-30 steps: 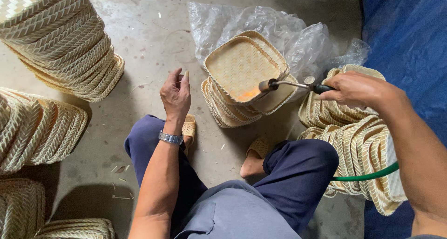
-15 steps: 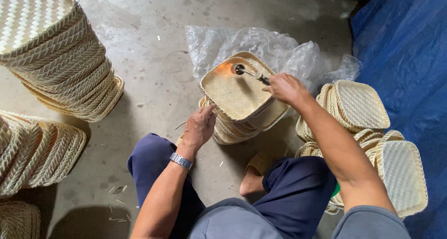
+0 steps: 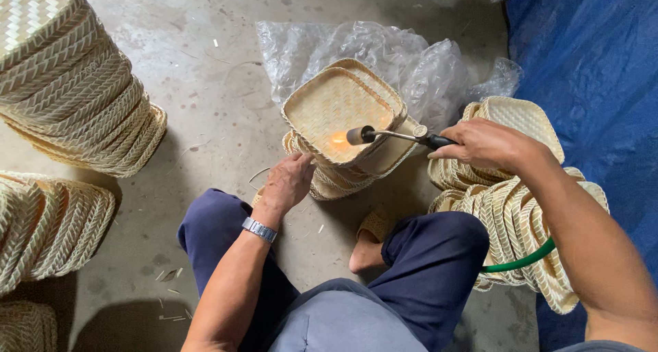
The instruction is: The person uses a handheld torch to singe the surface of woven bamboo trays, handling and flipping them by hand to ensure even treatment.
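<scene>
On the concrete floor [image 3: 205, 85], between the person's knees, sits a stack of woven bamboo trays [image 3: 339, 105] on clear plastic sheeting [image 3: 411, 57]. The right hand [image 3: 490, 145] has its grip closed around a gas torch [image 3: 397, 137], its flame (a small orange glow) against the top tray's inside. The left hand [image 3: 288, 182], fingers loosely curled, steadies the stack's near edge.

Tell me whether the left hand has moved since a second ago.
Yes. The left hand went from raised above the knee forward to the near edge of the tray stack.
</scene>
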